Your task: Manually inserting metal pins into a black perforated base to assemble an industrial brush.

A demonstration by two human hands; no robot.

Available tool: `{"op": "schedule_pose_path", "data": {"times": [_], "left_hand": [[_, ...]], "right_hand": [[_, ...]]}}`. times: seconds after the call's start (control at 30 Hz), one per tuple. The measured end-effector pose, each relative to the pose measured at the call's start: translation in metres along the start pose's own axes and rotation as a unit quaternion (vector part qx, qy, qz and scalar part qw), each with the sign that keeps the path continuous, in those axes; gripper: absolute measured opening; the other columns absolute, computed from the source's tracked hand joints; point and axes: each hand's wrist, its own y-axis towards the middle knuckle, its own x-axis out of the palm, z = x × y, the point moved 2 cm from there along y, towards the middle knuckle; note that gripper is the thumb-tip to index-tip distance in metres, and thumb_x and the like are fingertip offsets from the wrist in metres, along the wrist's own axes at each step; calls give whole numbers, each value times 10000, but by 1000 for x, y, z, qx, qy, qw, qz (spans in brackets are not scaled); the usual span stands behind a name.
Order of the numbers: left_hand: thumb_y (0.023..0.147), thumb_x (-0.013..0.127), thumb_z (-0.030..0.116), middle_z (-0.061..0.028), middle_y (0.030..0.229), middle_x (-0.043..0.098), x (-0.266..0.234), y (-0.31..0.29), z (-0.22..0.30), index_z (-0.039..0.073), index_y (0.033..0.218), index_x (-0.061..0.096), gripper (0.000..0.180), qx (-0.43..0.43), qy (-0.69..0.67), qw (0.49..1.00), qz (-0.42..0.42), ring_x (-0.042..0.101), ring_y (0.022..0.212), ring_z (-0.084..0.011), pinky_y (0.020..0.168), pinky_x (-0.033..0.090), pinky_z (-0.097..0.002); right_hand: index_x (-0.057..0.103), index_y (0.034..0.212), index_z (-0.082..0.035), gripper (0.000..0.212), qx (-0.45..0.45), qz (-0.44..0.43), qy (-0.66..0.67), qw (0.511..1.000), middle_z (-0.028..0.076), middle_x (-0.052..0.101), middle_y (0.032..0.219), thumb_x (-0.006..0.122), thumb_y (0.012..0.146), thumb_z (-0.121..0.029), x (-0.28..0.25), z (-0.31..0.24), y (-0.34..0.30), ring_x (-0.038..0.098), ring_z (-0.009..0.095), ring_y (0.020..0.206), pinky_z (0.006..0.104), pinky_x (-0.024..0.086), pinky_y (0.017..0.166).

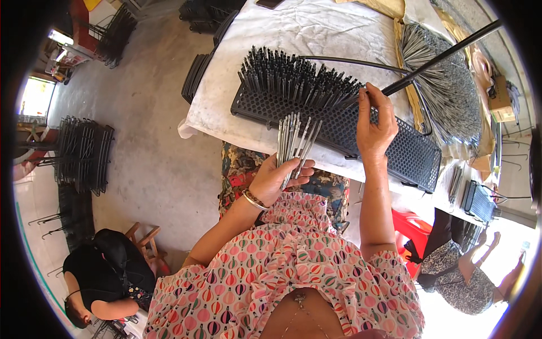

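My left hand [276, 179] holds a fanned bundle of thin grey metal rods [294, 138] in front of the table's near edge. A long black perforated rack [406, 148] lies on the table, its surface full of round holes. Many dark thin rods [293, 79] stand upright in its left and middle part, while holes show bare towards the right end. Over the rack, at the right edge of the standing rods, my right hand [375, 121] has thumb and forefinger pinched together. What is between those fingertips is too small to make out.
White cloth covers the table [333, 28]. A large pile of loose grey rods [451, 85] lies on brown paper at the right, with a black bar [446, 56] slanting across it. Black racks [84, 152] stand at left. One person [110, 277] sits lower left, another [460, 277] lower right.
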Motion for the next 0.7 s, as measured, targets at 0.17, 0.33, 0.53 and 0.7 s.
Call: {"op": "schedule_pose_path", "data": {"times": [0.17,0.33,0.53,0.7], "left_hand": [[926,514,181,-160,1108,621,0,1,0,-14,1137,551,290,-17,-29,999,8,628,984,-233,818,532,-347],[923,510,173,-162,1128,614,0,1,1,-27,1156,547,309,-23,-41,999,7,620,1009,-233,834,529,-350],[929,487,161,-175,1147,601,2,0,4,-50,1176,529,328,-31,-56,998,1,607,1037,-253,871,522,-376],[929,484,159,-182,1176,583,1,2,4,-62,1186,516,340,-46,-91,995,-19,605,1038,-259,880,519,-382]], "right_hand": [[621,1013,-17,192,-50,-7,-17,999,113,644,852,638,823,12,3,-5,3,637,176,719,275,509,662],[624,1010,-25,206,-59,-25,-12,998,120,645,866,649,809,8,7,-3,-1,643,217,732,283,510,657],[644,988,-33,214,-116,-76,-57,989,108,629,897,671,776,-13,16,2,-7,619,253,781,329,498,678],[658,973,-44,223,-108,-65,-50,991,109,600,938,668,756,4,12,-3,-11,600,259,797,350,485,695]]}}
